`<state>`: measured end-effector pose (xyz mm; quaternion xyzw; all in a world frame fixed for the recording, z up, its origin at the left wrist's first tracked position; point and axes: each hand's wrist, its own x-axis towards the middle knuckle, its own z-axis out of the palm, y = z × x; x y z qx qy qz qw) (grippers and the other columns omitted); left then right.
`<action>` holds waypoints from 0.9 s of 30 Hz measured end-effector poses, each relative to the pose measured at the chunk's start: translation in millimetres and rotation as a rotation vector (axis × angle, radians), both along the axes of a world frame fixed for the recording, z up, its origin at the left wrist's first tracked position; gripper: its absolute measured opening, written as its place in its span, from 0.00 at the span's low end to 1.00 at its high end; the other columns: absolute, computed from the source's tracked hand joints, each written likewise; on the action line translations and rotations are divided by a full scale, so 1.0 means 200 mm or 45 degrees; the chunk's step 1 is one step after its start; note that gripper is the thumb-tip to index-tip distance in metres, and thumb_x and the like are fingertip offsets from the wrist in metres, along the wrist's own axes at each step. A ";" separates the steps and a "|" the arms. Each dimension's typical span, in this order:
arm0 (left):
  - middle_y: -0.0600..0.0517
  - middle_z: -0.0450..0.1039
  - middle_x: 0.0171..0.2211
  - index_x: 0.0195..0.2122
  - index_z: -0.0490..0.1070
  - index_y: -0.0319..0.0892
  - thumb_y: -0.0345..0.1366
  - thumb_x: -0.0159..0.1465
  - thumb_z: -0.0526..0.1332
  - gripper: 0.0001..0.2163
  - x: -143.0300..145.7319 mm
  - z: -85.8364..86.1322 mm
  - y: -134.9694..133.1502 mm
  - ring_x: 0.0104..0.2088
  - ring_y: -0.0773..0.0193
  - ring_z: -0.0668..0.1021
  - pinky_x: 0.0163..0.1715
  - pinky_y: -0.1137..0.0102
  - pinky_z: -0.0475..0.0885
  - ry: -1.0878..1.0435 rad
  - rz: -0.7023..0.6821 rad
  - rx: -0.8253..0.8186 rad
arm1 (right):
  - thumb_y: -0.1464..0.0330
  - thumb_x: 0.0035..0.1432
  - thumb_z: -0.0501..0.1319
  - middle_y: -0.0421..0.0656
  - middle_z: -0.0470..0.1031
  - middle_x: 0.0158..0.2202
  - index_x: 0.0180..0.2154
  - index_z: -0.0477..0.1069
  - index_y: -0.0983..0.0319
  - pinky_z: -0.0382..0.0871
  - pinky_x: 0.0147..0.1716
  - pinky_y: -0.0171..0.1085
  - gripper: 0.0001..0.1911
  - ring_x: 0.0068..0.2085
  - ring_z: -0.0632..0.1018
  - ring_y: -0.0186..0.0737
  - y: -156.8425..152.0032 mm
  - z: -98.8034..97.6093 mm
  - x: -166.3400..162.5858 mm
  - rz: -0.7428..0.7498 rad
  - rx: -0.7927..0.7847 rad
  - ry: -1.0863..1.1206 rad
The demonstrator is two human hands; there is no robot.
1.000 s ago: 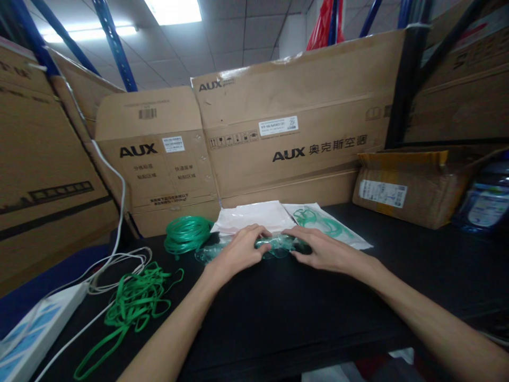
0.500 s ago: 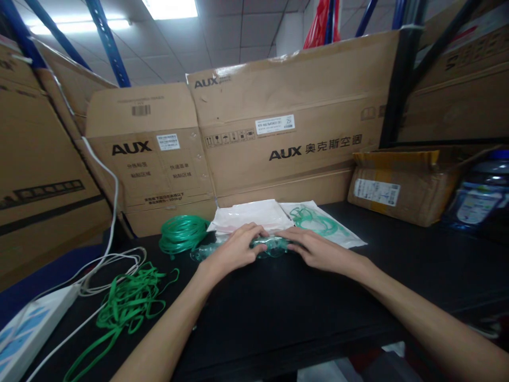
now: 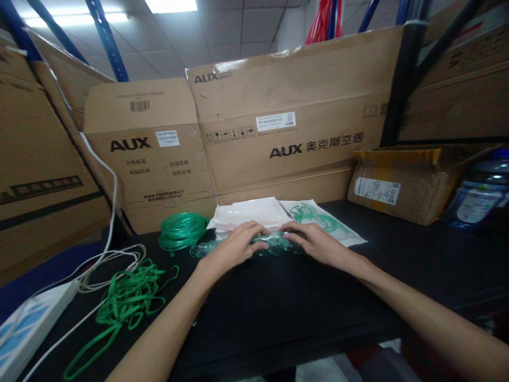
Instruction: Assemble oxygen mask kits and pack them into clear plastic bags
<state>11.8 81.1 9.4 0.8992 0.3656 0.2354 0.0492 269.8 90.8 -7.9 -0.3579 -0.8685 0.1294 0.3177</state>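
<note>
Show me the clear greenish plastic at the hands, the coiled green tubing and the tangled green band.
Clear greenish plastic (image 3: 274,244), head view: middle of its exposed stretch.
Coiled green tubing (image 3: 182,232), head view: its stacked loops.
Tangled green band (image 3: 126,296), head view: middle of the tangle.

Two hands (image 3: 238,245) are seen; left of the grip, one tubing coil (image 3: 182,232) and one power strip (image 3: 42,323); right, one bottle (image 3: 477,196).

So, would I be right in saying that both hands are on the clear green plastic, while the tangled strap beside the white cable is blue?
Not quite: the head view shows the tangled strap beside the white cable is green, not blue. The left hand and right hand are indeed on the clear green plastic.
</note>
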 end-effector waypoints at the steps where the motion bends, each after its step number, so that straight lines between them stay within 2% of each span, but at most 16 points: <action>1: 0.48 0.77 0.50 0.51 0.74 0.46 0.38 0.70 0.65 0.10 0.00 0.00 0.00 0.53 0.55 0.78 0.56 0.63 0.70 0.000 -0.002 0.002 | 0.63 0.70 0.57 0.51 0.84 0.51 0.53 0.77 0.60 0.74 0.54 0.48 0.16 0.52 0.82 0.53 0.00 0.01 0.00 0.006 -0.005 0.006; 7: 0.49 0.77 0.50 0.51 0.74 0.46 0.38 0.70 0.64 0.10 0.00 0.00 0.00 0.53 0.55 0.78 0.56 0.62 0.70 0.006 0.005 0.010 | 0.67 0.69 0.58 0.49 0.83 0.53 0.54 0.76 0.58 0.72 0.56 0.48 0.16 0.54 0.82 0.51 -0.01 0.01 -0.02 0.038 0.004 0.019; 14: 0.47 0.77 0.50 0.51 0.74 0.44 0.36 0.70 0.64 0.10 0.01 -0.01 0.00 0.53 0.55 0.78 0.57 0.62 0.71 0.037 0.043 0.071 | 0.64 0.70 0.58 0.49 0.82 0.55 0.57 0.75 0.59 0.72 0.57 0.47 0.18 0.55 0.81 0.51 -0.04 0.00 -0.02 0.011 0.071 0.008; 19: 0.46 0.76 0.51 0.53 0.75 0.44 0.37 0.70 0.64 0.12 0.02 -0.01 0.00 0.54 0.53 0.76 0.58 0.60 0.70 0.062 0.049 0.166 | 0.61 0.71 0.56 0.49 0.82 0.54 0.53 0.78 0.59 0.71 0.58 0.47 0.17 0.56 0.81 0.52 -0.03 0.02 -0.02 -0.093 0.199 0.046; 24: 0.44 0.75 0.50 0.57 0.74 0.41 0.37 0.71 0.64 0.15 0.04 0.00 -0.03 0.52 0.51 0.76 0.55 0.57 0.72 0.076 0.085 0.266 | 0.60 0.72 0.52 0.52 0.84 0.49 0.46 0.81 0.61 0.73 0.54 0.49 0.20 0.51 0.82 0.55 0.05 0.10 0.10 -0.288 0.325 0.074; 27: 0.44 0.75 0.51 0.58 0.73 0.41 0.38 0.72 0.63 0.15 0.06 0.01 -0.05 0.52 0.52 0.75 0.54 0.59 0.72 0.059 0.085 0.327 | 0.59 0.70 0.53 0.52 0.85 0.45 0.44 0.82 0.61 0.76 0.49 0.50 0.21 0.47 0.84 0.58 0.10 0.11 0.23 -0.340 0.326 -0.020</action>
